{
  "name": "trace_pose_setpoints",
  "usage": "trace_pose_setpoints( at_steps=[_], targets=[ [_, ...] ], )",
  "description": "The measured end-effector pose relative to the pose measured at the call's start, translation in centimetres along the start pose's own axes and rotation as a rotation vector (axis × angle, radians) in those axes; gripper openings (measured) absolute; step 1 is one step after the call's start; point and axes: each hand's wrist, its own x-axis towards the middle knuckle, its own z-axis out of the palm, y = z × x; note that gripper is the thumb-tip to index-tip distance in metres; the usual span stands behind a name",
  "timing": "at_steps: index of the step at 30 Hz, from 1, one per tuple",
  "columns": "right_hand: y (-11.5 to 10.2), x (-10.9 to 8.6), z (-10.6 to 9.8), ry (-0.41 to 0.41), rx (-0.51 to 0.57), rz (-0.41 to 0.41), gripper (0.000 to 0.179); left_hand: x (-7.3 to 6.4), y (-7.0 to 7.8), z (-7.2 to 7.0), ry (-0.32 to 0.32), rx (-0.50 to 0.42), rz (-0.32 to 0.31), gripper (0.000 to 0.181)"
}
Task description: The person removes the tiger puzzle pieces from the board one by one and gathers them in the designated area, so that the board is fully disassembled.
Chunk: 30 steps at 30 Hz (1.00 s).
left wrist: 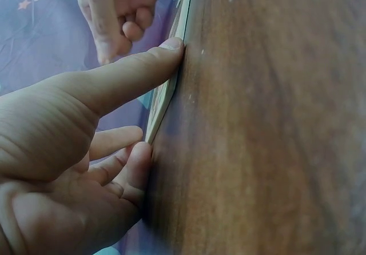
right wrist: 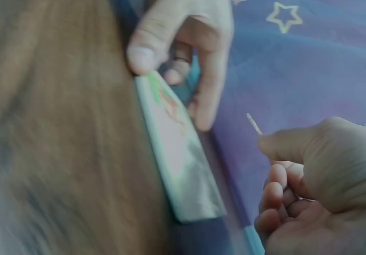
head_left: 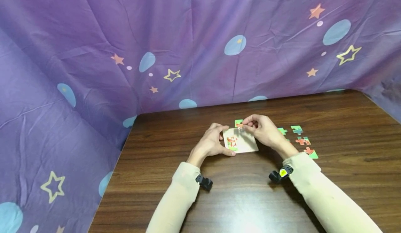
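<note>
A pale square puzzle board lies on the table, with a joined red, white and green section at its left side. My left hand grips the board's left end, thumb on the near edge and fingers at the far side; the left wrist view shows the thumb against its rim. Above the board's far edge, my right hand pinches a green and orange puzzle piece between thumb and fingers. The right wrist view shows that piece edge-on, apart from the board.
Several loose puzzle pieces lie right of the board, among them a green-blue one, a red one and a red-green one. My right forearm partly hides others. A purple patterned curtain hangs behind the wooden table.
</note>
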Motion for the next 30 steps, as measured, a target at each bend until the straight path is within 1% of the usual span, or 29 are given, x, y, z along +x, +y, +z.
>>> trace_pose_setpoints(
  at_steps=[2, 6, 7, 10, 11, 13, 15, 17, 18, 20, 23, 24, 25, 30],
  targets=[
    [0.0, -0.1, -0.8, 0.01, 0.0, -0.012, 0.016, 0.0, 0.0, 0.0, 0.003, 0.001, 0.004, 0.108],
    [0.2, -0.5, -2.5, 0.031, -0.003, -0.012, 0.019, -0.9, 1.3, -0.8, -0.009, -0.017, -0.006, 0.107],
    [0.3, -0.5, -2.9, 0.038, -0.008, -0.012, 0.02, -0.7, 1.0, -0.5, 0.002, -0.01, 0.007, 0.107],
    [0.5, -0.8, -4.3, 0.053, -0.011, -0.008, 0.022, -0.7, 1.0, -0.5, 0.007, -0.001, 0.012, 0.107],
    [0.6, -1.0, -4.8, 0.055, -0.007, -0.007, 0.022, -0.5, 0.6, -0.1, 0.019, 0.012, 0.027, 0.108],
    [0.9, -1.2, -5.7, 0.061, -0.01, -0.006, 0.023, -0.3, 0.3, 0.0, 0.022, 0.019, 0.032, 0.109],
    [1.1, -1.4, -6.4, 0.066, -0.005, -0.003, 0.023, -0.1, 0.1, 0.0, 0.017, 0.01, 0.025, 0.109],
    [1.4, -1.7, -7.1, 0.073, -0.019, -0.011, 0.022, 0.3, -0.6, 0.5, 0.029, 0.016, 0.033, 0.11],
    [1.5, -1.8, -7.4, 0.076, -0.028, -0.014, 0.022, 0.1, -0.3, 0.1, 0.019, -0.001, 0.021, 0.109],
    [1.8, -2.0, -7.8, 0.077, -0.041, -0.025, 0.022, 0.1, -0.2, 0.1, 0.017, -0.014, 0.012, 0.109],
    [2.2, -2.2, -8.2, 0.074, -0.057, -0.035, 0.022, -0.4, 0.6, -0.3, 0.006, -0.035, -0.005, 0.107],
    [2.3, -2.3, -8.3, 0.073, -0.061, -0.035, 0.022, -0.4, 0.6, -0.4, 0.006, -0.033, -0.003, 0.107],
    [2.4, -2.4, -8.4, 0.071, -0.064, -0.034, 0.022, -0.1, 0.1, 0.0, 0.015, -0.022, 0.01, 0.109],
    [3.0, -2.7, -8.2, 0.043, -0.06, -0.03, 0.019, -0.2, 0.3, 0.0, 0.01, -0.012, 0.01, 0.108]
  ],
)
